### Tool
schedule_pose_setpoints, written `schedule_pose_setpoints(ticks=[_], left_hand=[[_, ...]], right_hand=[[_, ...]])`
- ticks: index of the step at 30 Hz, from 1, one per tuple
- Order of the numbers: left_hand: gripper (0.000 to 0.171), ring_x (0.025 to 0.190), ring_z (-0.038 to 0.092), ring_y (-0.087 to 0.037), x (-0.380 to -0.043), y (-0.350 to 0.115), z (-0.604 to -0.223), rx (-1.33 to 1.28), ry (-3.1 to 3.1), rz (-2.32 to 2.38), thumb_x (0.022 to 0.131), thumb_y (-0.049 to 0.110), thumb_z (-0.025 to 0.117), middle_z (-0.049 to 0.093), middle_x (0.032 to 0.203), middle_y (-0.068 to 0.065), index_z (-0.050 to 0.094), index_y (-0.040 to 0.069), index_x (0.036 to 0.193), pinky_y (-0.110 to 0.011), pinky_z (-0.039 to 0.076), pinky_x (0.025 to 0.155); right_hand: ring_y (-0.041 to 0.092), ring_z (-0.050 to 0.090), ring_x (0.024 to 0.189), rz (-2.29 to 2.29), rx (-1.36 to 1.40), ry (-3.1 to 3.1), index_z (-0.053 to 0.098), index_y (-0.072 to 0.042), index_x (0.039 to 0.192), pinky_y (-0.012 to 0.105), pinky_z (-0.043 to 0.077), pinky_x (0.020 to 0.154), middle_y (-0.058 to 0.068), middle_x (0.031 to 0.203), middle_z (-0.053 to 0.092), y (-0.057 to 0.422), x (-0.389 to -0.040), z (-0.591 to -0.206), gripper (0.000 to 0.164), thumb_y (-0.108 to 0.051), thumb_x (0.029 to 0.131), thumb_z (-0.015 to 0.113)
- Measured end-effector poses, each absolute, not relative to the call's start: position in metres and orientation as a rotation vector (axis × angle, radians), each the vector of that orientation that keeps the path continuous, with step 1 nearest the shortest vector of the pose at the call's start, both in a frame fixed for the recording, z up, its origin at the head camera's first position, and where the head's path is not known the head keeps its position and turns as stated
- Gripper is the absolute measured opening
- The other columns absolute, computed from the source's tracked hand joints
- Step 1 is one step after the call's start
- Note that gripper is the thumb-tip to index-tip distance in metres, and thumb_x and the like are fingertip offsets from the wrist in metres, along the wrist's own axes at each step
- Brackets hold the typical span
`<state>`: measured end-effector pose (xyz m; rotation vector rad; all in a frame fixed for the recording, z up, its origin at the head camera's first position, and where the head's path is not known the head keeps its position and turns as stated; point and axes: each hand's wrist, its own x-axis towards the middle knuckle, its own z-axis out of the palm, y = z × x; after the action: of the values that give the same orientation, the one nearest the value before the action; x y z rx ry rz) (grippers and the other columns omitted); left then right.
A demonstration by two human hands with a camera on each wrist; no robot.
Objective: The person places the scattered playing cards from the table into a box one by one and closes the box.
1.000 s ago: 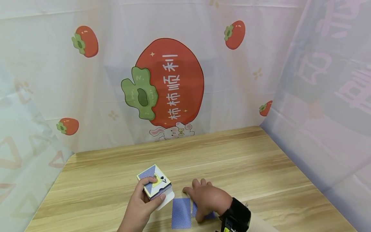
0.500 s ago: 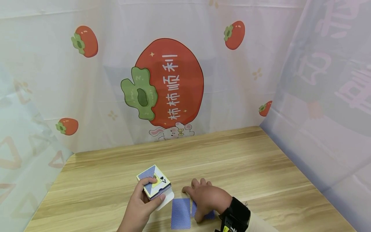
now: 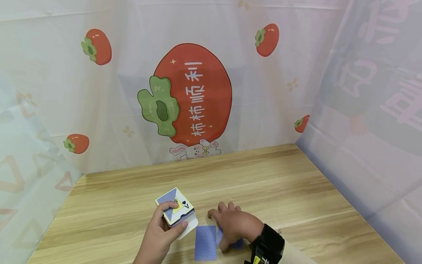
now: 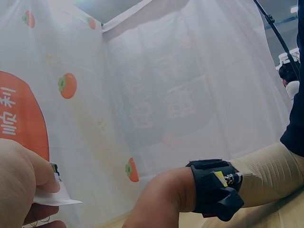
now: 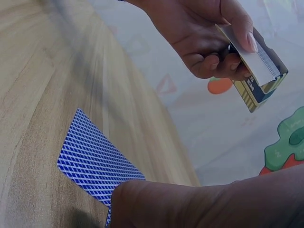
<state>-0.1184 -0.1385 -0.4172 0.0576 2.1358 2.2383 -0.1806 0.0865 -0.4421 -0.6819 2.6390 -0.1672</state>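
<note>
My left hand (image 3: 160, 229) holds a tilted playing-card box (image 3: 169, 216) above the table, fingers round it and thumb by its raised white flap (image 3: 191, 228). The box has a blue checked pattern and an ace of spades print; cards show inside its opening. In the right wrist view, the left thumb lies along the box flap (image 5: 260, 69). A blue-backed playing card (image 3: 206, 244) lies face down between the hands. My right hand (image 3: 235, 225) is spread low over a second blue-backed card (image 3: 238, 244), thumb at its near part, and hides most of it.
The wooden table (image 3: 280, 176) runs back to a white cloth (image 3: 125, 73) printed with persimmons. More cloth hangs at both sides. A black camera strap (image 3: 271, 242) is round the right wrist. Part of another person (image 4: 290, 78) shows at the edge of the left wrist view.
The second card has shifted slightly left under my right hand, towards the first card. My left hand and the card box stay in place.
</note>
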Motion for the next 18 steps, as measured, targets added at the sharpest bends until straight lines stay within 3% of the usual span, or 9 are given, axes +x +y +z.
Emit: schedule_pose_setpoints(ticks=[9,18], left_hand=[[0.053,0.099,0.067,-0.024,-0.1189,-0.1391,-0.4176,0.051,2.125,2.238,0.087,-0.004,0.073,0.055,0.122,-0.027,0.045,0.008,0.131,-0.031,0.06,0.076],[0.053,0.099,0.066,-0.024,-0.1192,-0.1391,-0.4184,0.056,2.124,2.246,0.087,-0.005,0.073,0.055,0.122,-0.027,0.045,0.008,0.131,-0.03,0.06,0.076]], right_hand=[[0.017,0.04,0.091,-0.32,-0.63,2.683,0.049,-0.029,0.131,0.033,0.037,0.076,-0.002,0.108,0.042,0.087,-0.1835,-0.4476,0.077,-0.025,0.064,0.089],[0.018,0.042,0.093,-0.344,-0.588,2.653,0.052,-0.028,0.129,0.036,0.04,0.082,-0.001,0.104,0.047,0.0903,-0.1881,-0.4482,0.074,-0.028,0.065,0.088]])
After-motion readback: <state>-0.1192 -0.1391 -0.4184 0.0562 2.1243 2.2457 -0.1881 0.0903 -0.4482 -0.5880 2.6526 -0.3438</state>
